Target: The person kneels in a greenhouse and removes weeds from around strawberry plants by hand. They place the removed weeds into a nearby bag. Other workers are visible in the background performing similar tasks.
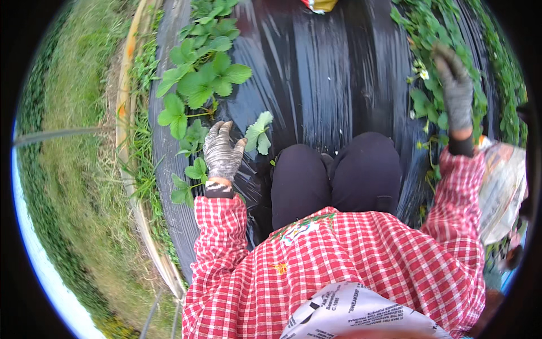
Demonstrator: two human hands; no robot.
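My left hand [223,150], in a grey knit glove, rests low over the black plastic mulch film [326,84] with its fingers apart and nothing visible in it. Strawberry plants [203,80] with broad green leaves grow just beyond and to the left of it. Close to its thumb, a pale green strawberry leaf [259,133] lies on the film. My right hand [455,91], in a similar glove with darkened fingertips, is raised over the right-hand strawberry row [427,101]. Its fingers are stretched out and slightly blurred, and I see nothing held. White blossoms [423,74] show beside it.
My bent knees [338,173] are on the film between two plant rows. A pale, wrinkled sack [501,190] stands by my right forearm. A red and yellow packet [320,5] lies at the far edge. Along the left runs a rust-stained pale rail [126,93], with grass beyond.
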